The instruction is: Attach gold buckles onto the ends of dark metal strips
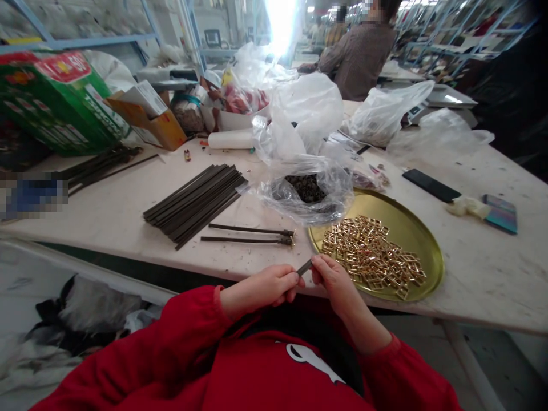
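Observation:
A dark strap (304, 268) runs between my two hands at the table's front edge. My left hand (274, 285) is closed around it, hiding most of its length. My right hand (331, 277) pinches the other end; whether a buckle is hidden in those fingers, I cannot tell. Beyond my left hand lie two straps (244, 241) with small gold buckles at their right ends. A gold round tray (422, 240) heaped with gold buckles (372, 254) is just right of my right hand. A clear plastic bag (274, 200) holds small dark loops (306, 187).
A bundle of dark straps (197, 200) lies on the table (124, 188) at the left. Behind are plastic bags (308, 103), a white roll (231, 140) and a green box (60, 103). A phone (431, 185) lies at right. A person (362, 54) sits farther back.

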Demonstrator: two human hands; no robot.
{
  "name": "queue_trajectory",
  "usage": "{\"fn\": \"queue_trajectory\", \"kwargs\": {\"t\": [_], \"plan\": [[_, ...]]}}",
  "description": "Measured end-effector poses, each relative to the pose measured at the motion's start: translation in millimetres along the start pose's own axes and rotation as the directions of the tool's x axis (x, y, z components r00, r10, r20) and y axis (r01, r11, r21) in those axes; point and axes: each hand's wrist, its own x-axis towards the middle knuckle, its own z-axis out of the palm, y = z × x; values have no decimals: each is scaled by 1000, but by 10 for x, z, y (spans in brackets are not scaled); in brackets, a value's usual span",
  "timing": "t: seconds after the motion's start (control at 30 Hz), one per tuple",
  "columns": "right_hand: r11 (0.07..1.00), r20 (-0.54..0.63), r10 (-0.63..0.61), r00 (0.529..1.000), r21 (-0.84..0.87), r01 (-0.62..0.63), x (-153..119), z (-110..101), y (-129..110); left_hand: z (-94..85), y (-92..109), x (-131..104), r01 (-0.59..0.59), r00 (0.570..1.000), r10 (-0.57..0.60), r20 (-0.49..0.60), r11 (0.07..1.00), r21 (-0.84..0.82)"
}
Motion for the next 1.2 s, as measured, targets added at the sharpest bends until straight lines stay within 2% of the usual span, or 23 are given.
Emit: {"fn": "queue_trajectory", "kwargs": {"t": [0.1, 0.2, 0.43, 0.63, 0.73, 0.83, 0.93, 1.03, 1.13, 1.2], "plan": [[999, 2, 31, 1000, 36, -31, 50, -19, 19, -16, -7, 23, 33, 999, -26, 38, 980, -196], [996, 8, 60, 998, 66, -60, 81, -30, 14, -29, -15, 66, 31, 999, -19, 45, 957, -288], [986, 8, 105, 994, 131, -105, 136, -59, 71, -36, -40, 174, 50, 999, -39, 37, 937, -345], [963, -18, 145, 989, 230, -137, 167, -63, 118, -17, -4, 255, 38, 997, -57, -43, 933, -359], [957, 5, 124, 992, 263, -121, 148, -58, 104, -3, 5, 259, 6, 999, -24, -46, 933, -359], [884, 104, 191, 976, 413, -218, 110, -28, 79, 16, -7, 241, -33, 999, 30, -12, 906, -421], [706, 258, 308, 916, 583, -402, 80, 36, 71, 35, -27, 224, -53, 997, 69, 14, 868, -494], [572, 353, 359, 864, 648, -503, 64, 110, 95, 49, -36, 201, -69, 995, 95, 21, 840, -538], [548, 397, 357, 845, 644, -534, 45, 160, 124, 61, -22, 164, -90, 995, 101, -8, 844, -529], [564, 382, 344, 857, 646, -515, 22, 176, 123, 66, -11, 137, -94, 995, 90, -32, 868, -488]]}}
